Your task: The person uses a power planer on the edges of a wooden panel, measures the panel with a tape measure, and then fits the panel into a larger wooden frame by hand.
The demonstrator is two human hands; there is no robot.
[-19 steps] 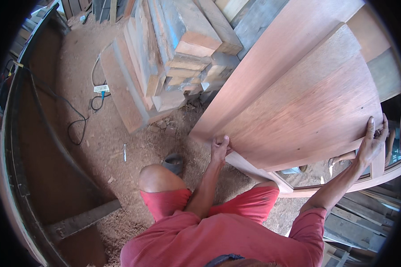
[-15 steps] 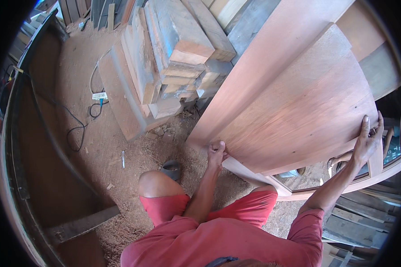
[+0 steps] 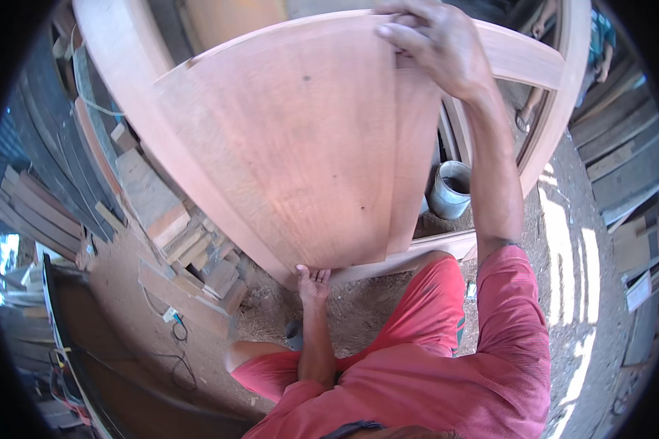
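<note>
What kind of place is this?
Probably a woodworking shop: there's a large bare wooden panel in front of the person, thick timber blocks stacked on the left, and many boards piled at the right.

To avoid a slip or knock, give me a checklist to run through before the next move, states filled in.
1. Right hand on the far edge of the wooden panel: ok.
2. Left hand gripping firmly: cannot tell; it is at the panel's near edge.
3. Panel seated against the wooden frame: cannot tell, contact hidden.
4. Hands away from the bucket: ok.
5. Floor free of electrical gear: not ok, a white power strip lies at left.
</note>
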